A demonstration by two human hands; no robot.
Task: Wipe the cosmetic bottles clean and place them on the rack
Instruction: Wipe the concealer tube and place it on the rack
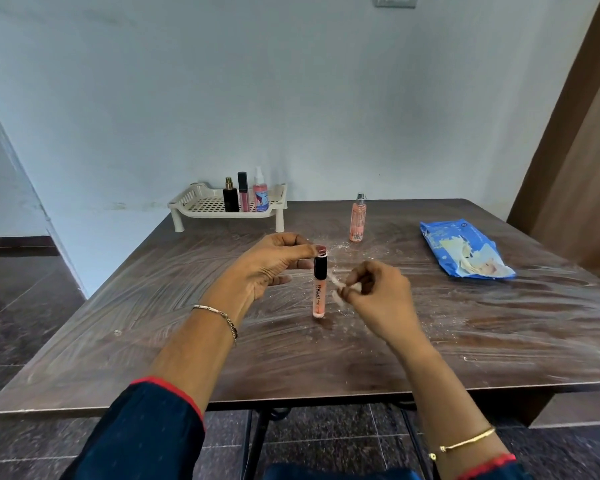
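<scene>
Mid-wipe on the lip gloss tube (319, 292). Holding it upright w/ left hand (274, 261), fingertips pinching the black cap, base resting on the table (153, 341) near centre-front. Gripping a small scrap of wipe (336, 289) in right hand (378, 292), fingers curled round it, just beside the tube's body. Too blurred to tell whether wipe and tube are touching.

To do it well:
- Keep the cap pinch firm and the tube vertical. Thin and tall, so prob. easy to tip.
- Wrap wipe round the body and draw down from cap to base, then twist tube w/ left fingers for the other sides.
- Lift clear of table for the base, since it sits in white powdery smears (340, 308).
- Avoid setting it back down on the dusty patch. Better to go straight to the rack.

Around:
- Rack (201, 202) at far edge of table, left of centre.
- On it, bunched toward its right side: black bottle (230, 197), dark-capped lip tube (243, 192), pink spray bottle (260, 194).
- Second pink spray bottle (357, 218) upright on table beyond the hands, prob. not yet wiped.
- Blue wipes pack (465, 252) lying flat, far right.

In the way: not much. Straight line to rack looks free, w/ the table's spray bottle off to the right of it. Main risk prob. knocking the three upright items when setting the tube in, so aim for the rack's left part.
</scene>
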